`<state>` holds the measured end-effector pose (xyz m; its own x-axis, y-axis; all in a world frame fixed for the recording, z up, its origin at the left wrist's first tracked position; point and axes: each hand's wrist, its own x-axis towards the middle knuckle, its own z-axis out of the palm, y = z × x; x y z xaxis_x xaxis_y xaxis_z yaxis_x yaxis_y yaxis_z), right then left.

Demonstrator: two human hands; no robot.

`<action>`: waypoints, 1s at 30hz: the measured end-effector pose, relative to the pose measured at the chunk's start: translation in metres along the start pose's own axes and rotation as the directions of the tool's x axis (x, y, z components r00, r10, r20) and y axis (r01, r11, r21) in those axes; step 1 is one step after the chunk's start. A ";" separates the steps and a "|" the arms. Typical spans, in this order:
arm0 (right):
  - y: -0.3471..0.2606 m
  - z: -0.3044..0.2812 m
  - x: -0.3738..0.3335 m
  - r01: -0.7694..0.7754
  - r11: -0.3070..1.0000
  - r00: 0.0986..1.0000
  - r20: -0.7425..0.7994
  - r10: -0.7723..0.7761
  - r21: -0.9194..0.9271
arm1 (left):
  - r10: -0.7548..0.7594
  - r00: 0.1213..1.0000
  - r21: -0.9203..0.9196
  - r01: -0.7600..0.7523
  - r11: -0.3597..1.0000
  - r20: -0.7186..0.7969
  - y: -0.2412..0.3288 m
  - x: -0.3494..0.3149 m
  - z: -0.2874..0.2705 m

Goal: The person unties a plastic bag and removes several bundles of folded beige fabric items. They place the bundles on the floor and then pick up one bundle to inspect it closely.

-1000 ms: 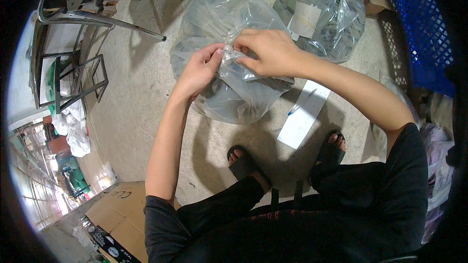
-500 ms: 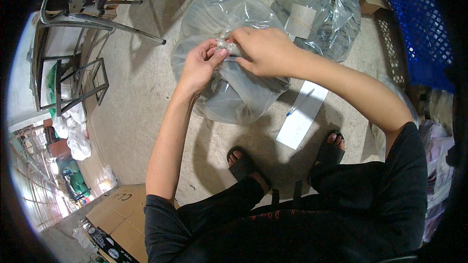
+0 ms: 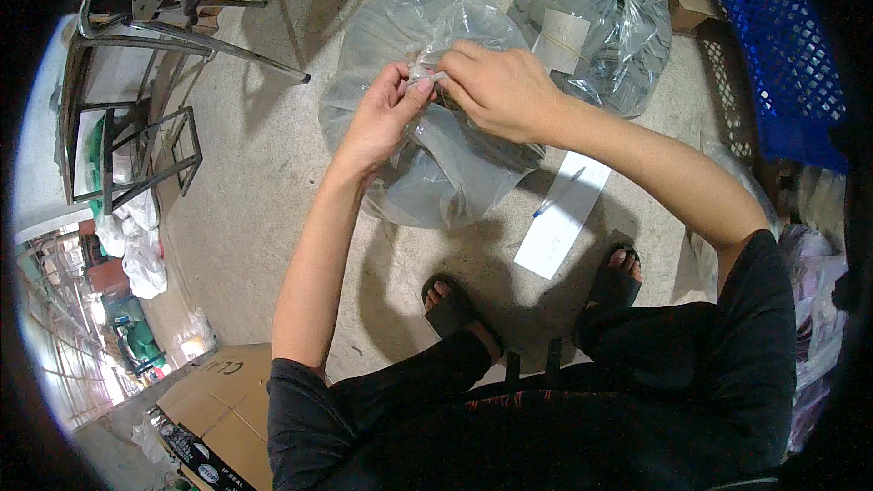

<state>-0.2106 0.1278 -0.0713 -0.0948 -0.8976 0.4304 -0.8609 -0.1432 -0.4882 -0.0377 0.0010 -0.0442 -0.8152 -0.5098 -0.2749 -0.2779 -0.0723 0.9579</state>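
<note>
Bag (image 3: 459, 184), dim contents (image 3: 412, 166), neck (image 3: 420, 70) between hands (image 3: 505, 95)

On the floor (image 3: 245, 245) at upper centre sits a bag (image 3: 455, 164), with a second bag (image 3: 627, 36) to its upper right, a paper sheet (image 3: 550, 244) bearing a pen (image 3: 546, 206) at its lower right, a crate (image 3: 773, 55) at far upper right, and a box (image 3: 218, 405) at lower left.
</note>
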 end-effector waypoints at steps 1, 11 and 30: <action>-0.001 0.003 0.001 -0.032 0.998 0.999 -0.008 0.032 0.047 | 0.023 1.000 -0.047 -0.023 0.999 -0.011 -0.003 0.001 0.002; 0.012 0.017 0.009 -0.747 -0.541 0.588 0.763 -0.268 0.386 | 0.130 0.985 -0.175 -0.148 0.973 -0.111 -0.027 -0.001 0.013; -0.018 0.004 -0.021 0.061 0.904 0.998 0.014 -0.061 -0.423 | -0.267 0.919 -0.260 0.193 0.946 -0.289 0.006 0.007 0.025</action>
<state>-0.1917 0.1476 -0.0744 -0.0350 -0.8930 0.4487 -0.9956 -0.0081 -0.0938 -0.0578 0.0188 -0.0428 -0.5284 -0.6974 -0.4842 -0.2878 -0.3894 0.8750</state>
